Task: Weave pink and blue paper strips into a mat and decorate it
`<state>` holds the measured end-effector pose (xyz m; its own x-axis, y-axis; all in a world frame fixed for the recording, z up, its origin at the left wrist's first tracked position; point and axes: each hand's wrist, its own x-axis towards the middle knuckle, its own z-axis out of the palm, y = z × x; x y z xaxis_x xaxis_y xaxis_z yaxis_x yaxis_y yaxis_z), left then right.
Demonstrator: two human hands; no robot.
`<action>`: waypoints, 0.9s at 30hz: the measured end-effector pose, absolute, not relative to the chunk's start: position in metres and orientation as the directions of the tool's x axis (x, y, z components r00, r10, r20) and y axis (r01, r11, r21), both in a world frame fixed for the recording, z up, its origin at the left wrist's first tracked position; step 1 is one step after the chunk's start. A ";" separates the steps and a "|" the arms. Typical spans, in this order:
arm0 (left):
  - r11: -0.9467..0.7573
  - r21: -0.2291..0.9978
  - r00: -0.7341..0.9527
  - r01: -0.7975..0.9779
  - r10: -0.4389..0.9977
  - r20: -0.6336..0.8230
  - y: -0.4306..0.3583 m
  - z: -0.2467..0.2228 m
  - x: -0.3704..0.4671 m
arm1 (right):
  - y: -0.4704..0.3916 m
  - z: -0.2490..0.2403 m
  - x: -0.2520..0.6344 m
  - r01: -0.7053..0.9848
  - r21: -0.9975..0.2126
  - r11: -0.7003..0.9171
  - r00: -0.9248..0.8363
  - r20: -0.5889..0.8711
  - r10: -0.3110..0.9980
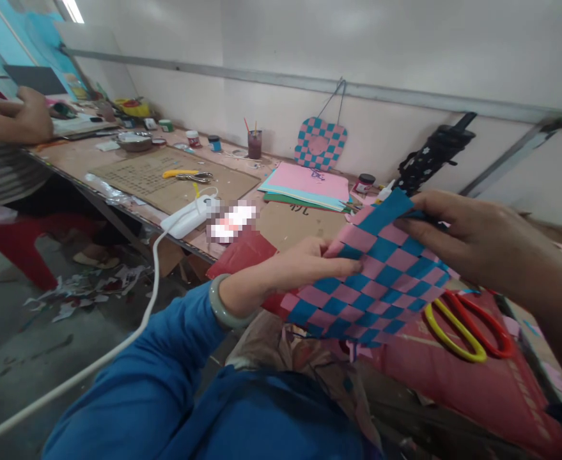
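Note:
A pink and blue woven paper sheet [371, 281] is held tilted in front of my body. My left hand [304, 262] grips its left edge, the thumb lying across the checkered face and the other fingers hidden behind. At the upper right corner my right hand [448, 223] pinches the sheet beside a blue strip end that sticks out at the top. Just below that hand, a pair of scissors [470, 326] with one yellow and one red handle loop rests on a red board [434, 370]; the sheet covers the blades.
A finished-looking woven heart [320, 144] leans on the wall behind stacked coloured paper [309, 182]. Pliers [189, 175], a white power strip [192, 214] with its cable, paint jars and a black umbrella [437, 153] lie about. Another person [12, 140] sits at the far left.

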<state>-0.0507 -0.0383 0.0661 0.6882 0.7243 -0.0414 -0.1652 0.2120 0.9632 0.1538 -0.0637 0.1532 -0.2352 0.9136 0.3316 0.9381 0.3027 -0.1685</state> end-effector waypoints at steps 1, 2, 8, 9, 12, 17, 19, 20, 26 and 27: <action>0.176 0.978 0.709 -0.114 0.704 -0.044 -0.037 0.068 -0.052 | -0.064 0.153 0.152 0.935 -0.162 0.315 -0.247 0.341 0.907; 0.129 0.990 0.717 -0.054 0.696 -0.052 -0.035 0.070 -0.052 | -0.065 0.153 0.151 0.933 -0.154 0.325 -0.256 0.350 0.901; -0.069 0.995 0.651 0.070 0.759 0.007 -0.031 0.074 -0.056 | -0.064 0.148 0.156 0.925 -0.203 0.322 -0.217 0.414 0.884; -0.077 0.995 0.649 0.062 0.761 0.018 -0.032 0.075 -0.057 | -0.064 0.147 0.160 0.906 -0.244 0.347 -0.221 0.426 0.877; -0.075 0.994 0.637 0.084 0.770 0.004 -0.036 0.078 -0.060 | -0.066 0.143 0.171 0.792 -0.398 0.463 -0.243 0.491 0.837; 0.002 0.998 0.595 0.057 0.803 -0.036 -0.038 0.077 -0.066 | -0.082 0.138 0.188 0.537 -0.614 0.578 -0.087 0.641 0.762; 0.036 0.999 0.589 -0.002 0.808 -0.028 -0.036 0.075 -0.069 | -0.086 0.126 0.195 0.412 -0.679 0.608 0.085 0.693 0.716; 0.052 0.998 0.583 -0.026 0.812 -0.027 -0.036 0.074 -0.071 | -0.087 0.117 0.198 0.325 -0.727 0.605 0.179 0.676 0.715; 0.088 0.990 0.540 -0.109 0.841 -0.016 -0.032 0.075 -0.074 | -0.090 0.048 0.196 -0.304 -0.938 0.164 0.112 0.135 0.984; 0.090 0.988 0.537 -0.123 0.844 -0.010 -0.032 0.076 -0.073 | -0.092 0.041 0.195 -0.311 -0.942 0.126 0.072 0.109 0.991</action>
